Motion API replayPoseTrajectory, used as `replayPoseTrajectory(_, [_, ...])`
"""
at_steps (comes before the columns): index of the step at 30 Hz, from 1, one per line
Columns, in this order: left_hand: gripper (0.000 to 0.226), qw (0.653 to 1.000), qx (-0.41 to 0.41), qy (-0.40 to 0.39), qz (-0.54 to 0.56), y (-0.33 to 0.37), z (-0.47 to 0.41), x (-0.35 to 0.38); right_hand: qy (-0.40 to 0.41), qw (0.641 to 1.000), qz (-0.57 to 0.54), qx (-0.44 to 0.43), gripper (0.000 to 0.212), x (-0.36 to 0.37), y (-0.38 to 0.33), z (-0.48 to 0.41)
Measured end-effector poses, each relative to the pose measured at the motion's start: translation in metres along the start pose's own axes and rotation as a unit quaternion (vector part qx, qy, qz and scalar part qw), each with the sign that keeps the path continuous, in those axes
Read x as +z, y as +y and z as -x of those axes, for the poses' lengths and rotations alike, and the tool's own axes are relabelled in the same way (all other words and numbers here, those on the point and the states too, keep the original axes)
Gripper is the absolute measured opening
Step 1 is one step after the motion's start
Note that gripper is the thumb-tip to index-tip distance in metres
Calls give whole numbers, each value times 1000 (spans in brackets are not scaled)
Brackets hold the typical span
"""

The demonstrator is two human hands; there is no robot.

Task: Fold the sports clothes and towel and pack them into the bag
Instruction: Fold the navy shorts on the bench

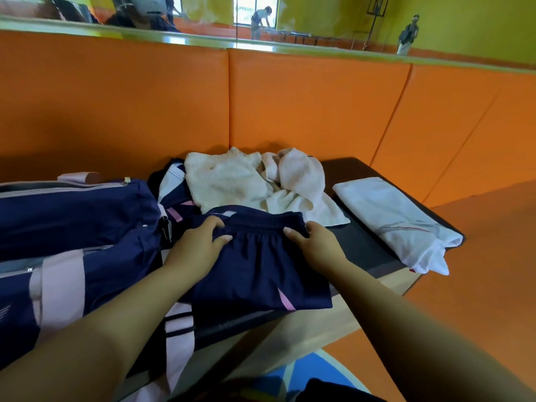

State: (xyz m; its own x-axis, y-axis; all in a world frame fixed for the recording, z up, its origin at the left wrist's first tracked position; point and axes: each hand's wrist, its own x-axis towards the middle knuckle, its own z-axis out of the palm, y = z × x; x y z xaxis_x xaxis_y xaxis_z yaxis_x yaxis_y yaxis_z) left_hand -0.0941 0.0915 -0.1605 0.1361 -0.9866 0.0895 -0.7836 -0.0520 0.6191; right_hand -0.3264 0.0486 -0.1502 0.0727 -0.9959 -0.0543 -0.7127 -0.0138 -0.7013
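Note:
Navy shorts (pixel 261 268) with a pink stripe lie on the dark bench (pixel 365 250) in front of me. My left hand (pixel 197 245) grips the left end of their elastic waistband, thumb on top. My right hand (pixel 316 242) holds the right end of the waistband, fingers curled over its edge. A crumpled white and pale pink towel (pixel 255 181) lies behind the shorts. A navy and pink sports bag (pixel 69 216) sits at the left, zipper partly visible. A folded white shirt (pixel 397 219) lies at the bench's right end.
Orange padded wall panels (pixel 145 105) stand right behind the bench. Another navy, white and pink garment (pixel 174 195) lies between bag and towel. A mirror above the pads reflects people in a yellow room. Orange floor (pixel 478 280) lies to the right.

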Motion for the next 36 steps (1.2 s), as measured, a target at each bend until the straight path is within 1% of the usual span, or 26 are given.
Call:
replayPoseTrajectory(4, [42,995,56,12,-80,-5,0,5,-13,991,129,45,50,12,1,-5])
replayPoseTrajectory(6, [49,993,78,12,-91,-7,2,5,20,983,178,44,55,12,-1,2])
replayPoseTrajectory(8, [48,992,90,2,-92,-12,3,4,89,972,216,17,58,12,-6,14])
replayPoseTrajectory(9, [47,991,92,-7,-97,-14,3,4,114,970,214,-13,57,13,-9,21])
replayPoseTrajectory(10, [47,991,91,-18,-101,-17,3,3,117,971,201,-49,56,16,-13,29])
replayPoseTrajectory(11, [48,990,89,-32,-101,-18,4,3,94,974,191,-81,57,21,-18,37])
replayPoseTrajectory(12, [49,990,87,-45,-97,-18,5,3,53,976,186,-99,59,27,-22,43])
replayPoseTrajectory(14, [52,989,88,-61,-100,-18,7,5,-48,978,185,-85,68,43,-24,51])
replayPoseTrajectory(16, [52,986,93,-70,-120,-16,11,6,-108,973,196,-56,73,54,-16,49])
replayPoseTrajectory(20, [50,980,116,-88,-136,-12,17,9,-125,954,262,-74,75,50,8,33])
replayPoseTrajectory(23, [47,978,135,-96,-127,-5,17,13,-135,947,273,-101,75,35,26,21])
replayPoseTrajectory(25, [45,976,149,-100,-122,2,13,16,-140,945,277,-104,75,21,39,15])
replayPoseTrajectory(26, [48,976,155,-100,-120,5,11,16,-138,946,276,-98,75,14,45,12])
replayPoseTrajectory(28, [64,976,164,-94,-112,12,4,17,-129,951,270,-82,75,1,57,7])
replayPoseTrajectory(29, [68,976,167,-89,-105,14,0,17,-125,953,266,-76,75,-5,62,5])
replayPoseTrajectory(30, [67,977,169,-84,-100,15,-5,19,-123,954,263,-74,74,-9,66,4])
replayPoseTrajectory(31, [62,978,167,-81,-96,17,-10,19,-124,954,261,-74,74,-13,69,3])
replayPoseTrajectory(34, [34,981,166,-60,-87,20,-28,22,-124,954,260,-84,73,-20,74,1])
replayPoseTrajectory(36, [24,981,169,-42,-87,22,-40,22,-118,956,254,-86,71,-24,71,-1])
